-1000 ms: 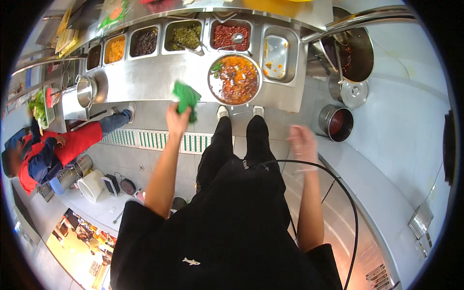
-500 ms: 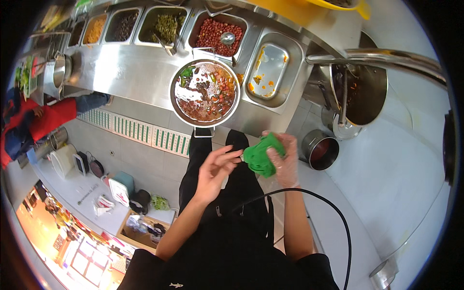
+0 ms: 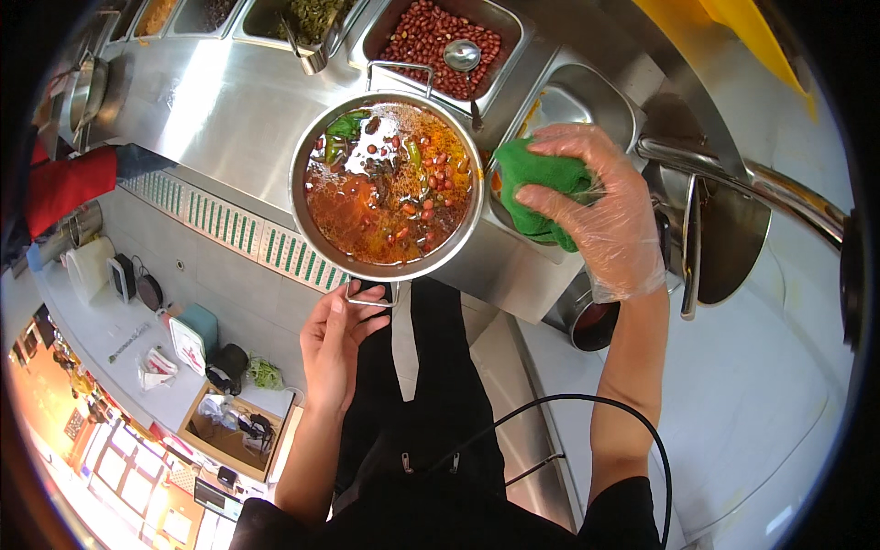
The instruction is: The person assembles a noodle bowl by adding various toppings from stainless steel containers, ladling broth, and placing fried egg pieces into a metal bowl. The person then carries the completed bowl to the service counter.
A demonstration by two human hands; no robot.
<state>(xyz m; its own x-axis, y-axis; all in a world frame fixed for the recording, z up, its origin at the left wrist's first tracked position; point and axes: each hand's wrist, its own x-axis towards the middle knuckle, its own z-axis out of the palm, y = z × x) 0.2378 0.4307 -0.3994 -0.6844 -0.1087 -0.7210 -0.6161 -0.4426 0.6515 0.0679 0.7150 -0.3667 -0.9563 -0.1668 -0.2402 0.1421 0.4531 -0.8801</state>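
A round steel pot (image 3: 389,272) sits at the counter's front edge, filled with red oily broth (image 3: 367,225) in which peanuts, green leaves and peppers float. At the pot's near wire handle, my left hand (image 3: 332,344) is bare, its fingers curled around the wire. My right hand (image 3: 612,215) wears a clear plastic glove and grips a bunched green cloth (image 3: 536,183). The cloth is just right of the pot, over a sunken steel tray (image 3: 625,105) that my hand and the cloth partly cover.
Behind the pot stands a pan of red peanuts (image 3: 417,32) with a ladle (image 3: 461,56); greens (image 3: 316,14) fill another pan. A steel rail (image 3: 788,192) and large pot (image 3: 738,243) are at right. A black cable (image 3: 642,422) crosses my right forearm. A person's red sleeve (image 3: 78,188) shows at left.
I am closer to the counter. My right hand has carried the green cloth up and right to the tray, and my left hand has let go of the cloth and taken the pot's handle.
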